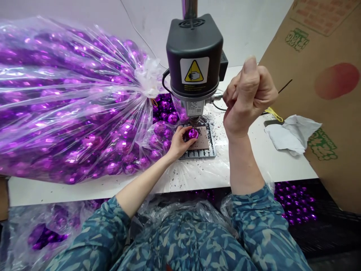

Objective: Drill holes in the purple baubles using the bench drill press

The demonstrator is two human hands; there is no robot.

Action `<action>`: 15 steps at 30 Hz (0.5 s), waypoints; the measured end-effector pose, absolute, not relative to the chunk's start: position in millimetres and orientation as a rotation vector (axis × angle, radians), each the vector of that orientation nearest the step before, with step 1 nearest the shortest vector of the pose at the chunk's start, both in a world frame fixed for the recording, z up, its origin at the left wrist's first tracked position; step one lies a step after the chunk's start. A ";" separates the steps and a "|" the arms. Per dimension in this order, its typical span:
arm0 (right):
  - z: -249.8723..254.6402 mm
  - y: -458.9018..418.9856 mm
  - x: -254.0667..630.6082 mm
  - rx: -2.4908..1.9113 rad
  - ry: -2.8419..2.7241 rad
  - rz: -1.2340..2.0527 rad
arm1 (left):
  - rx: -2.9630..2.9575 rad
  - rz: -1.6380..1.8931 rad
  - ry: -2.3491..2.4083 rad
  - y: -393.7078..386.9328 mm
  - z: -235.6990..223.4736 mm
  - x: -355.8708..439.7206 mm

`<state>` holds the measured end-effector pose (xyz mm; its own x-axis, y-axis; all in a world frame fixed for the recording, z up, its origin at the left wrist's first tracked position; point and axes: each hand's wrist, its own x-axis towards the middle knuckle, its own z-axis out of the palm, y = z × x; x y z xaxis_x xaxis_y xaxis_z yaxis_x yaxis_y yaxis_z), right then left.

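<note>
A small bench drill press with a black motor housing stands at the middle of the white table. My left hand is closed round a shiny purple faceted ball, holding it on the drill's grey slotted base plate right under the spindle. My right hand is raised in a fist to the right of the drill head, wrapped round the metal feed lever that sticks out of the machine.
A large clear plastic bag full of purple balls lies on the table's left. More purple balls sit below the table edge at right. A cardboard box leans at right, with a crumpled white cloth. Dark shavings dot the table.
</note>
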<state>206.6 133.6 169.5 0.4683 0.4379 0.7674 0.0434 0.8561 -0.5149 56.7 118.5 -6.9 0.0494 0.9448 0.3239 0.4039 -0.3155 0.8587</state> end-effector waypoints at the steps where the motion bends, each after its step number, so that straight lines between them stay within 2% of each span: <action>1: 169.2 133.6 206.8 -0.520 -1.071 0.252 | 1.763 1.251 1.360 118.3 -7.5 59.2; 15: 160.7 128.9 208.0 -0.534 -1.085 0.201 | 1.768 1.253 1.362 115.6 -24.0 69.8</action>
<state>208.0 128.9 160.7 0.4638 0.4093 0.7857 0.1010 0.8566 -0.5059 69.8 115.6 -24.0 0.0405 0.9436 0.3285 0.4053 -0.3160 0.8578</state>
